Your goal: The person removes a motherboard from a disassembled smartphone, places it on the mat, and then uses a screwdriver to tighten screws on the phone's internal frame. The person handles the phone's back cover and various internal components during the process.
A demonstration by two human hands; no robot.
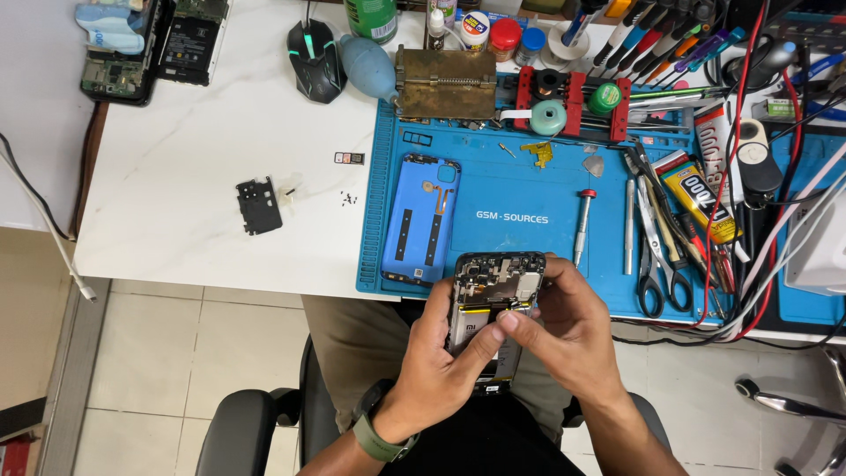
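I hold an opened phone (490, 291) with its back removed, circuit board and battery showing, just in front of the table edge. My left hand (445, 357) grips its left side, thumb across the battery. My right hand (568, 330) pinches at the board near the battery's top edge. The phone's blue back cover (421, 218) lies inside-up on the blue work mat (520, 181) right behind the phone.
A red-capped screwdriver (581, 227), tweezers, scissors (652, 264) and a glue tube (698, 196) lie on the mat's right. A black plastic shield (259, 205) and tiny screws (349, 198) rest on the white table (203, 132). Mouse (315, 58), blower, brass jig and other phones sit at the back.
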